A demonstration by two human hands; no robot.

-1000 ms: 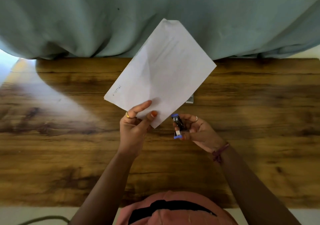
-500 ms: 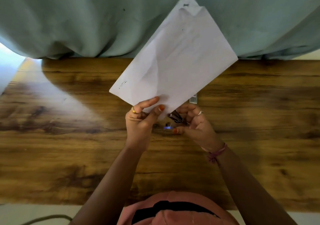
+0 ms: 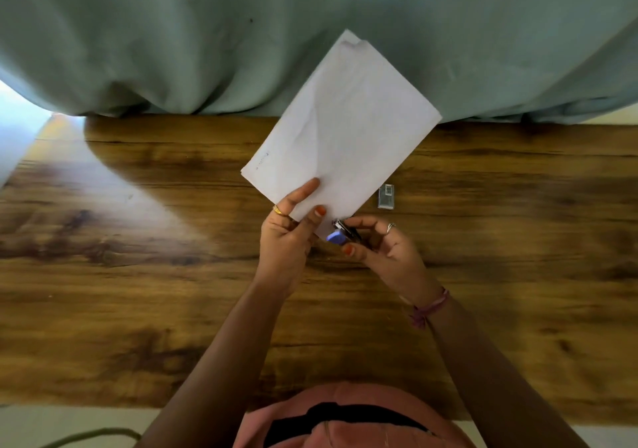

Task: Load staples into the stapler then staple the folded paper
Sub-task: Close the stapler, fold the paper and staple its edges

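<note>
A white folded paper is held up over the wooden table, tilted, its far corner bent. My left hand pinches its near edge between thumb and fingers. My right hand grips a small stapler with a blue end and black-and-metal body. The stapler sits at the paper's lowest corner, touching it; whether its jaws are around the corner is not clear. My right fingers hide most of the stapler.
A small grey staple box lies on the wooden table just right of the paper. A grey-green curtain hangs along the table's far edge. A cable lies on the floor at the near left.
The paper swung up and has come back down a little. My right hand moved the stapler left and up to the paper's lowest corner.
</note>
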